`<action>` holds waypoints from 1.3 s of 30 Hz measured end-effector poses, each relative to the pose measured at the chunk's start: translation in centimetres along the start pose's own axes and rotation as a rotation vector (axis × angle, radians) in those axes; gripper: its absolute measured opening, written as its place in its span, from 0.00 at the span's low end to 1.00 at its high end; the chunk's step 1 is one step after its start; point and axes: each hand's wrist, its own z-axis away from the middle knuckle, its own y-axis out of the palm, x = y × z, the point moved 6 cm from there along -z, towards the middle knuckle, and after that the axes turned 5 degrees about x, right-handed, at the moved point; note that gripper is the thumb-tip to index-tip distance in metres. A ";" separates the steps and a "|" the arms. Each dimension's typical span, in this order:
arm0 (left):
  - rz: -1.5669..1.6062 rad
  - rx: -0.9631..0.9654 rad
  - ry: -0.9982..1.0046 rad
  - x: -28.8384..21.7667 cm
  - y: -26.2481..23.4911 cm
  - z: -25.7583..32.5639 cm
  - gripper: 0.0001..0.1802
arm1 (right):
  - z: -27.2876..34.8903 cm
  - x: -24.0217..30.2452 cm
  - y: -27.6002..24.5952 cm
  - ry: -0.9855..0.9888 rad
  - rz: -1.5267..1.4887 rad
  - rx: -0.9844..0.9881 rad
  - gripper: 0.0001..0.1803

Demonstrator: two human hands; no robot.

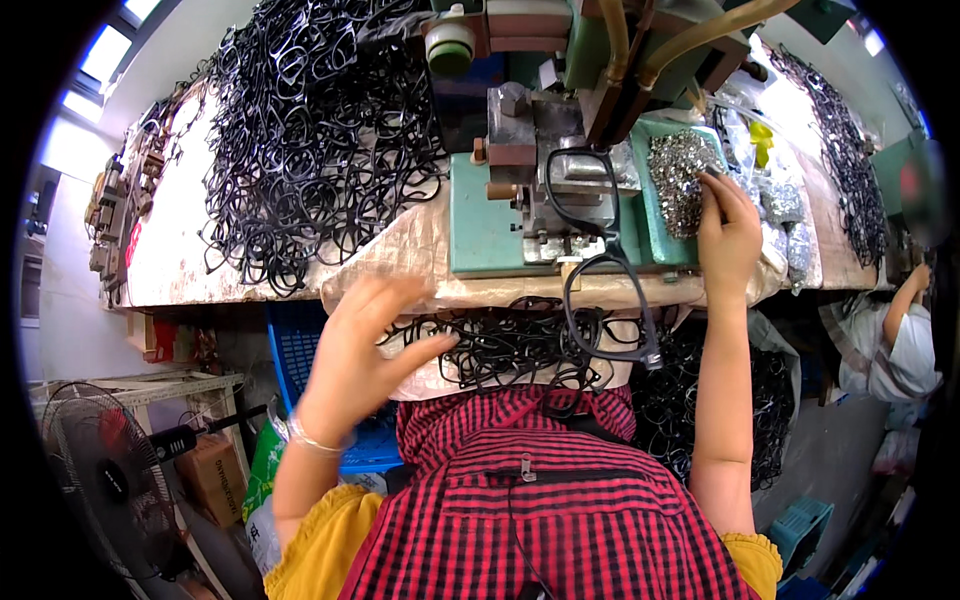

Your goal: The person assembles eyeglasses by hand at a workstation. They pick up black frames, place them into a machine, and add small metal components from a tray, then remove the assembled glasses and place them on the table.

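My left hand (370, 345) is raised over the near edge of the table, slightly smeared by motion. Its thumb and fingers are apart and hold nothing. A black eyeglass frame (612, 258) hangs at the metal fixture (570, 205) of the bench machine, its lower rim out over my lap; neither hand touches it. My right hand (728, 235) reaches to a green tray (655, 235) right of the fixture. Its fingertips are pinched together at the pile of small shiny metal parts (682, 180); anything between them is too small to make out.
Black eyeglass frames (320, 140) are heaped on the table at left, with more frames (500, 345) on my lap. Plastic bags of small parts (785, 200) lie right of the tray. A fan (110, 480) stands at lower left. Another person (890, 345) sits at far right.
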 end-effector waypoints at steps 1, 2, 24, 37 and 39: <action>0.062 0.290 -0.281 4.5 1.7 2.4 0.29 | 0.1 0.2 -0.3 -0.007 -0.064 -0.029 0.08; 0.076 0.317 -0.299 8.2 3.7 4.0 0.31 | 0.1 0.5 -0.5 0.022 -0.113 -0.013 0.07; -0.084 0.236 -0.151 6.8 20.3 -1.8 0.15 | 4.3 -2.7 -4.9 0.322 -0.437 0.076 0.08; -0.062 0.358 -0.039 4.1 23.4 -5.3 0.19 | -4.1 11.6 -2.8 0.042 -0.910 0.076 0.15; -0.219 0.354 -0.004 5.4 24.3 -4.8 0.19 | -4.2 12.3 -1.1 0.177 -1.007 0.178 0.22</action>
